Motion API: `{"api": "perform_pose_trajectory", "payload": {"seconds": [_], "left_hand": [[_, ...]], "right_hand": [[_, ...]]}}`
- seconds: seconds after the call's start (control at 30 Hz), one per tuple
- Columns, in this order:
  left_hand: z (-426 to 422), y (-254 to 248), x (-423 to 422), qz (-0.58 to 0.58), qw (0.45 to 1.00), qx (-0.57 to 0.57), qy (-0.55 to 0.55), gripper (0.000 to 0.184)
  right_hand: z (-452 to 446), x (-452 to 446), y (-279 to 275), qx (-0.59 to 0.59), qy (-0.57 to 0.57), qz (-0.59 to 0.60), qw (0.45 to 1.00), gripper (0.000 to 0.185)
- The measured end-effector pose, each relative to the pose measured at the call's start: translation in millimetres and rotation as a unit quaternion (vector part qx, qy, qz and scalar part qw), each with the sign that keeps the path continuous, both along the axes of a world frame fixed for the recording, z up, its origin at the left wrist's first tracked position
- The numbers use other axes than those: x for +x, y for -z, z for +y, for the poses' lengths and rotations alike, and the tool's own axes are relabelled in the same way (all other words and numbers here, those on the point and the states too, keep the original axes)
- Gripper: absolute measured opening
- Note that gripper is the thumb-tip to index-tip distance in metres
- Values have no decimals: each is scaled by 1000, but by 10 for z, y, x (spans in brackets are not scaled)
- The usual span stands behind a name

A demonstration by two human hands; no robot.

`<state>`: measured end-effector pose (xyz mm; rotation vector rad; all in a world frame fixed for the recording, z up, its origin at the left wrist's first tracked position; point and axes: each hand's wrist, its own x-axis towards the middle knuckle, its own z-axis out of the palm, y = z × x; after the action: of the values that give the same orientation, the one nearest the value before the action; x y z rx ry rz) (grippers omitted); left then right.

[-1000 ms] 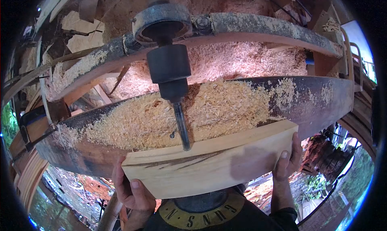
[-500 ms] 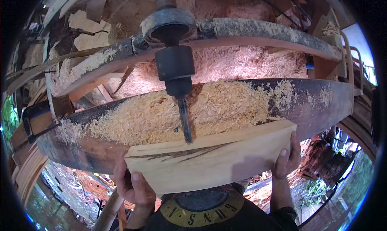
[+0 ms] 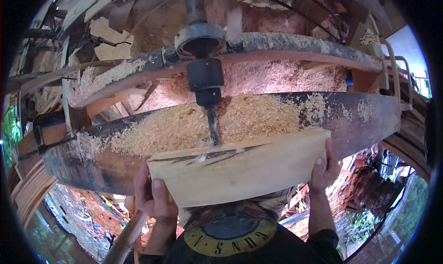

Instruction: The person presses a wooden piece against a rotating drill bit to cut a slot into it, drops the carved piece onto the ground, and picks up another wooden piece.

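Note:
A pale wooden block with dark streaks along its upper edge lies between my two hands. My left hand grips its left end, thumb on the near face. At the right end, my right hand holds it with the thumb up front and fingers behind. A drill bit in a black chuck comes down onto the block's far edge, left of its middle. Small chips show where bit and wood meet. How deep the bit sits in the wood I cannot tell.
Heaped wood shavings cover the middle of the dark work table behind the block. A shavings-dusted curved beam spans behind the chuck. A round pole slants at the lower left, and wood scraps litter the ground.
The block has moved away from my body, both hands with it, and appears slightly higher in view. Loose chips now show at the bit, which looks blurred.

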<state>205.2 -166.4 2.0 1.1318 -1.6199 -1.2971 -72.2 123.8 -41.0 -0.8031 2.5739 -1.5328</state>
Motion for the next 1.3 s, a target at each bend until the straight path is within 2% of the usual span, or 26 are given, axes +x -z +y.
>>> {"api": "perform_pose_trajectory", "payload": {"seconds": [0.1,0.4,0.57,0.67,0.8,0.9,1.3], "left_hand": [[-7,58,-6,26,999,24,-24,44],[-126,92,-113,81,997,0,18,43],[-178,-19,-211,73,995,-11,70,50],[-193,-17,-202,84,992,6,99,54],[-202,-42,-153,43,992,-18,116,55],[-116,-103,-151,52,994,32,88,55],[237,-127,107,49,995,66,61,59]], "right_hand": [[-97,-47,-44,9,0,8,1000,50],[-196,-162,-28,26,-8,71,997,51],[-180,-180,7,-4,0,52,999,53],[-418,-111,-343,23,4,37,999,58],[-289,-178,-303,110,-33,51,992,64],[-251,-139,-270,119,-34,63,990,65],[13,47,-250,113,-17,28,993,66]]}}
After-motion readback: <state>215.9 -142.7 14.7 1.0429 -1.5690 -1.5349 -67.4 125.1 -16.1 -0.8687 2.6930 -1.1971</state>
